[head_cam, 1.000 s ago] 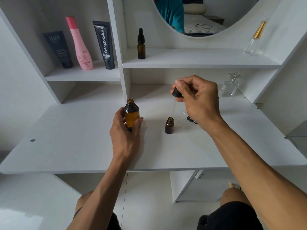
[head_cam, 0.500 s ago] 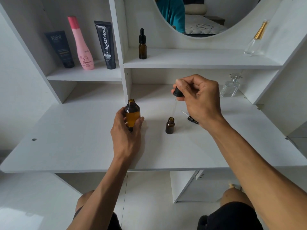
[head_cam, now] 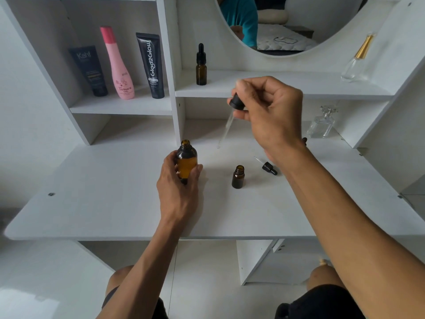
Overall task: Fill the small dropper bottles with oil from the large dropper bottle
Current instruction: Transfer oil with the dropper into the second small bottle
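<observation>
Two amber bottles stand uncapped on the white desk [head_cam: 115,203]. The large bottle [head_cam: 186,161], partly filled with golden oil, is gripped around its lower body by the left hand [head_cam: 178,187], thumb on one side and fingers curled round the other, with its base on the desk. The small bottle [head_cam: 238,177] stands just to the right of the large bottle, untouched, its mouth open. A small dropper cap [head_cam: 268,167] lies on its side to the right of the small bottle, its glass tip pointing away towards the back. The right hand [head_cam: 269,113] is held in the air above and to the right of the large bottle, its fingers curled and pinching the black bulb of the large dropper [head_cam: 230,118]; the glass tube slants down and to the left, ending above the desk, between the two bottles' mouths and behind them. A third capped dropper bottle [head_cam: 201,65] stands on the shelf behind the large bottle. Three cosmetic containers [head_cam: 122,65] stand on the shelf to its left.
</observation>
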### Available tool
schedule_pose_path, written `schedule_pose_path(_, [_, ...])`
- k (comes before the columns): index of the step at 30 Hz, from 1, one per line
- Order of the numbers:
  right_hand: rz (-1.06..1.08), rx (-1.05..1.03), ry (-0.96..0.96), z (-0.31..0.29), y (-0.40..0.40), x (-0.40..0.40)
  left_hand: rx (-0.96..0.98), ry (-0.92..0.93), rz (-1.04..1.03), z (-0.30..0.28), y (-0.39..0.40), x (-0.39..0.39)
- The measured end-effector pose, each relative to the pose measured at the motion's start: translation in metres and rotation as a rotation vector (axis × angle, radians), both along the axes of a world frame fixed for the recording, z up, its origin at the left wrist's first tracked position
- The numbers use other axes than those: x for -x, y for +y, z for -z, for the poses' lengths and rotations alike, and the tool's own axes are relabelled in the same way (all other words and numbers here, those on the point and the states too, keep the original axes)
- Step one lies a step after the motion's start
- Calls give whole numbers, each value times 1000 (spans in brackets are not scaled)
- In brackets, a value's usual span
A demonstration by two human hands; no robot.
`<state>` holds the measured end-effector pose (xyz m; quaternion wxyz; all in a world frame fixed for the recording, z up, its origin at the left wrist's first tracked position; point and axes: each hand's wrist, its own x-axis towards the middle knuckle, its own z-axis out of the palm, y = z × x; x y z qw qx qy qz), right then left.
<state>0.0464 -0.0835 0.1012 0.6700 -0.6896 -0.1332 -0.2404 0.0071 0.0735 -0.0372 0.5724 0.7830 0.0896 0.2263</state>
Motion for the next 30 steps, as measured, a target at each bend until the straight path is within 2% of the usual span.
schedule_pose_path(9, [-88, 1, -38, -19, 49, -13, 6, -10, -6, 2, 1, -1])
schedule_pose_path(30, [-66, 263, -78, 7, 66, -30, 12, -27, 0, 2, 1, -2])
